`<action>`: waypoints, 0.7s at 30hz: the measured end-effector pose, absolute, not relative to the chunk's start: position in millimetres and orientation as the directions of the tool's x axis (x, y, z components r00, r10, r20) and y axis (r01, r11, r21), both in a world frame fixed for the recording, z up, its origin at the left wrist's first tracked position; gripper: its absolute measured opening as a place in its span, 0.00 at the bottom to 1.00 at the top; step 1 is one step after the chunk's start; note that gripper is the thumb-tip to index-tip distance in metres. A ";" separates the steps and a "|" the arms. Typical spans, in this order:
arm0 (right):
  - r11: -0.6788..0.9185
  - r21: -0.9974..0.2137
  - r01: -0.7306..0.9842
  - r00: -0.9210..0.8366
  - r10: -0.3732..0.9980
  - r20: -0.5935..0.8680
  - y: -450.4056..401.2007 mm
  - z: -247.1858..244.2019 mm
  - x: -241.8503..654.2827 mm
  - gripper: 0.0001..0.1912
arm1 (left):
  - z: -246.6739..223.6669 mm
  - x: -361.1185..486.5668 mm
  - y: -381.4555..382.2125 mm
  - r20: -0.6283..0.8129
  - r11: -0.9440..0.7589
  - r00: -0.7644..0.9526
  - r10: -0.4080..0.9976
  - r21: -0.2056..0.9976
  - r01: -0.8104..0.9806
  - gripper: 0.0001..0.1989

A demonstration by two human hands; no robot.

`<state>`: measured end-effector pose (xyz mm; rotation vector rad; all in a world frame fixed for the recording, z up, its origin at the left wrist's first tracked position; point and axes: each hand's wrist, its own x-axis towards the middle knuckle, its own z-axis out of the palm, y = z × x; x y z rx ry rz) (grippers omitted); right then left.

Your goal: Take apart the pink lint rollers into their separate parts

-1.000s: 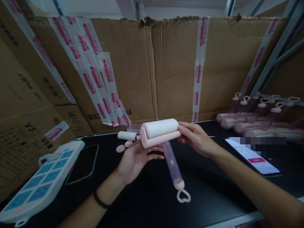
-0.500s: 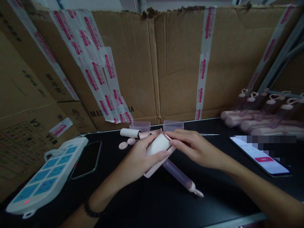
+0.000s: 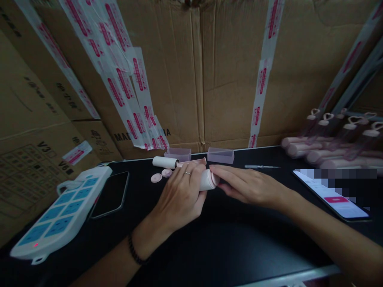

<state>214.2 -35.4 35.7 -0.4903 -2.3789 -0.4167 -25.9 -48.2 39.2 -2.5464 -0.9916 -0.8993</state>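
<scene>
My left hand (image 3: 182,195), with a ring and a dark bracelet, is wrapped round a white cylindrical piece (image 3: 207,180) above the black table. At its right end sits a pale pink rim, which the fingers of my right hand (image 3: 249,184) press and pinch. Just behind my left hand lie a white tube (image 3: 165,162) and a pink curved part (image 3: 199,161), partly hidden. Two small round pink discs, one nearer (image 3: 156,177) and one farther (image 3: 166,172), rest to the left of my fingers.
Two translucent purple trays (image 3: 220,155) stand by the cardboard wall (image 3: 230,79). A power strip (image 3: 64,211) and dark phone (image 3: 110,195) lie left. On the right are a screwdriver (image 3: 260,166), a lit phone (image 3: 336,199) and several pink tubes with heart-shaped loops (image 3: 326,117).
My left hand has turned over the white piece, showing its back and ring. The piece now points its end rightwards. The purple tube with a loop below my hands is no longer visible. The view has shifted slightly.
</scene>
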 end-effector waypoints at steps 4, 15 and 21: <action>0.864 0.220 0.453 -0.709 0.200 0.676 -35.6 30.3 210.9 0.23 | 31.3 -24.1 -44.2 0.621 -0.721 0.603 0.501 -0.086 0.688 0.23; 0.842 0.193 0.504 -0.662 0.233 0.712 -39.6 24.4 204.6 0.27 | 28.8 -25.1 -39.7 0.599 -0.681 0.678 0.427 -0.280 0.677 0.15; 0.848 0.040 0.528 -0.643 0.369 0.671 -43.5 29.3 198.8 0.27 | 32.5 -27.2 -42.5 0.604 -0.664 0.699 0.382 -0.346 0.663 0.17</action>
